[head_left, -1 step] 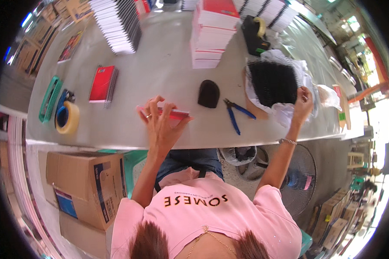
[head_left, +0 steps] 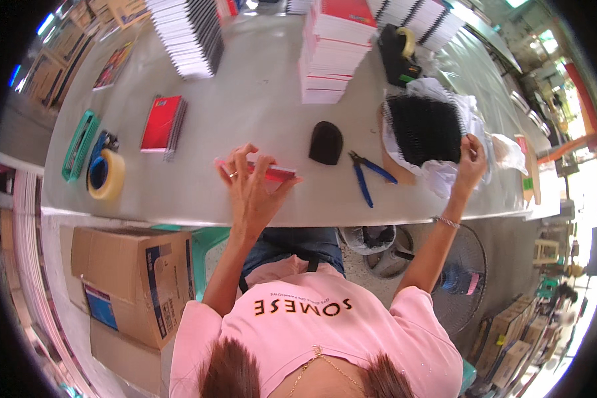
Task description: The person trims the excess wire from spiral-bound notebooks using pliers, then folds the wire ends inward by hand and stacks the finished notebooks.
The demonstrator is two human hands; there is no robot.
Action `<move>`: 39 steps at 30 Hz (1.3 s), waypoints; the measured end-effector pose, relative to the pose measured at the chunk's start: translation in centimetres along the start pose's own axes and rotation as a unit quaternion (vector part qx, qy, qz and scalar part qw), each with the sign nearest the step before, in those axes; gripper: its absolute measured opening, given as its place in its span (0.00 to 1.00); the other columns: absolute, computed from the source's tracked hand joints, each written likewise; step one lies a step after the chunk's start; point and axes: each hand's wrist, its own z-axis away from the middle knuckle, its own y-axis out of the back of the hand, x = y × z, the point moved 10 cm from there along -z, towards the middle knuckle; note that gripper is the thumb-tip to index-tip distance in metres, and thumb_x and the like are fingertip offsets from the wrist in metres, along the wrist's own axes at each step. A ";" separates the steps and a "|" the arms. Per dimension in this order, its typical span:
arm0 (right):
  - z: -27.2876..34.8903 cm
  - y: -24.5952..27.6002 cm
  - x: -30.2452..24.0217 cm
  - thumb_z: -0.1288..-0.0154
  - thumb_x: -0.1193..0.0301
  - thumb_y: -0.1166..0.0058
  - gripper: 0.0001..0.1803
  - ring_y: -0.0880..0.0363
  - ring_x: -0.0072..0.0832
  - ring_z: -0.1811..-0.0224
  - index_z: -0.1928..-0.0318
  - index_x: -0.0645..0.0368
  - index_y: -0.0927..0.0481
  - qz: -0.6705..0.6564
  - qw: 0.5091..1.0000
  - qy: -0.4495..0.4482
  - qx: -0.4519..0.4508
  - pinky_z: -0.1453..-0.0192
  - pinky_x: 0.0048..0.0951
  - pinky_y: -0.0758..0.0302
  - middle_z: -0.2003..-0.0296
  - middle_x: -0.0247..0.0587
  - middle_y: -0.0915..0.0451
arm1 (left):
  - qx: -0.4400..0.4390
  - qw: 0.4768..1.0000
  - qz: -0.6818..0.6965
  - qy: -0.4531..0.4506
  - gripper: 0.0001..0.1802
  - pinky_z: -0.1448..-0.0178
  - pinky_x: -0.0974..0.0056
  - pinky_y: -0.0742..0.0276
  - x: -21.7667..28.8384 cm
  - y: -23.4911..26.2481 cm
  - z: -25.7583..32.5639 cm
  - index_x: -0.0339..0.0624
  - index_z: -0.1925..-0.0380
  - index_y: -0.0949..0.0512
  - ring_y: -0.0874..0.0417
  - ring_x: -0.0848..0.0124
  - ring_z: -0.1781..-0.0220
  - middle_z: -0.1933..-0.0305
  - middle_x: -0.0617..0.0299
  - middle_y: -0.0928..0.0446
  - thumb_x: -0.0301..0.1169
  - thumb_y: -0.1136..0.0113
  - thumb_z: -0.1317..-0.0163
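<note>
Right now my left hand has a small red-covered book from above, near the front of the grey table, while my right hand is at the edge of black coils on white wrapping; between my hands lie blue-handled pliers, handles splayed, and a dark rounded pad

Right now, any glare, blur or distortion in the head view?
Head view: fisheye bows the front edge of the grey table, corners go black; far right washes out in bright light; black coils mostly merge into a dark mass; left hand shows little blur.
</note>
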 end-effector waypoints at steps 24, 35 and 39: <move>21.0 -16.8 -18.5 0.41 0.79 0.40 0.11 0.19 0.38 0.66 0.57 0.63 0.22 -0.173 0.878 0.075 -0.440 0.58 0.33 0.25 0.64 0.45 0.17 | 0.026 1.000 0.003 -0.001 0.24 0.35 0.41 0.47 -0.2 -0.7 -0.2 0.50 0.65 0.24 0.35 0.56 0.41 0.49 0.62 0.32 0.45 0.23 0.60; 21.3 -15.9 -19.7 0.43 0.77 0.40 0.08 0.22 0.37 0.60 0.61 0.58 0.21 -0.153 0.901 0.150 -0.377 0.50 0.36 0.31 0.63 0.38 0.20 | 0.015 1.000 -0.008 0.008 0.24 0.37 0.41 0.47 -0.2 -0.7 -0.3 0.50 0.66 0.25 0.34 0.58 0.41 0.52 0.62 0.31 0.44 0.25 0.63; 21.9 -16.1 -19.5 0.41 0.76 0.41 0.07 0.22 0.40 0.60 0.61 0.59 0.21 -0.193 0.891 0.116 -0.394 0.51 0.37 0.31 0.64 0.39 0.21 | 0.016 1.000 -0.018 0.006 0.25 0.38 0.43 0.46 -0.4 -0.9 -0.2 0.51 0.66 0.25 0.34 0.59 0.42 0.53 0.63 0.30 0.46 0.25 0.61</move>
